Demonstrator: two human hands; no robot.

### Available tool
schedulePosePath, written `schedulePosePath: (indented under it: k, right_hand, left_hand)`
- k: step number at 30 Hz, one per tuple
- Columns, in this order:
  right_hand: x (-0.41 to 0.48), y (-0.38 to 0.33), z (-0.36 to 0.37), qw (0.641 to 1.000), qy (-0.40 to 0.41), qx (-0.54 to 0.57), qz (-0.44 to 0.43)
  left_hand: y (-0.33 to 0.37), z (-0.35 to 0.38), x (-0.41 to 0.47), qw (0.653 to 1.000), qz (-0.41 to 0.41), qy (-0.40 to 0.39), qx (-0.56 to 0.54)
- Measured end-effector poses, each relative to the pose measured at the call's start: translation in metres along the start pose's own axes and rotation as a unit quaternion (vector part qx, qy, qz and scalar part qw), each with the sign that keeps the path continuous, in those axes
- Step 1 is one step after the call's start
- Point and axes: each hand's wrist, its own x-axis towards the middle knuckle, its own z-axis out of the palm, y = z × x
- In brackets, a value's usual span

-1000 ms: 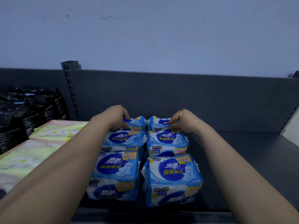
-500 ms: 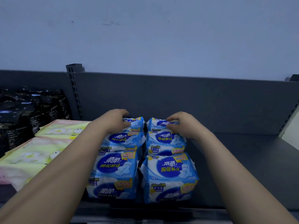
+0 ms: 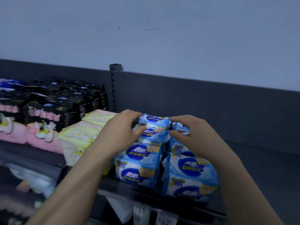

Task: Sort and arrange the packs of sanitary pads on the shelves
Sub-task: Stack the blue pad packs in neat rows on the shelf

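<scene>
Rear blue packs (image 3: 154,125) sit gripped by left hand (image 3: 120,132) and right hand (image 3: 194,135), yellow packs (image 3: 78,135) alongside.

A dark grey metal shelf (image 3: 259,168) carried blue-and-white packs (image 3: 139,164) in two rows running from its front edge towards the back. To their left lay flat yellow packs (image 3: 78,135), a pink pack (image 3: 24,135) and, behind these, black packs (image 3: 65,101).

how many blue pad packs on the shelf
6, in two columns of three: front left pack, middle left pack, back left pack in the left hand; front right pack, middle right pack, back right pack in the right hand. Others may be hidden.
</scene>
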Motion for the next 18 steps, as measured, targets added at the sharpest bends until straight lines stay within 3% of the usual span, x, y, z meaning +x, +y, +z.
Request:
schedulePosePath:
  k: [9, 15, 18]
  right_hand:
    - [-0.026, -0.138, 0.06, 0.987, 0.001, 0.069, -0.145]
    - [-0.053, -0.283, 0.143, 0.961, -0.052, 0.145, -0.231]
    - [-0.071, -0.36, 0.178, 0.939, -0.115, 0.171, -0.275]
  left_hand:
    - [-0.069, -0.09, -0.131, 0.993, -0.087, 0.076, 0.004]
    - [-0.149, -0.176, -0.274, 0.97, -0.214, 0.098, 0.07]
    - [-0.18, -0.22, -0.348, 0.948, -0.277, 0.115, 0.105]
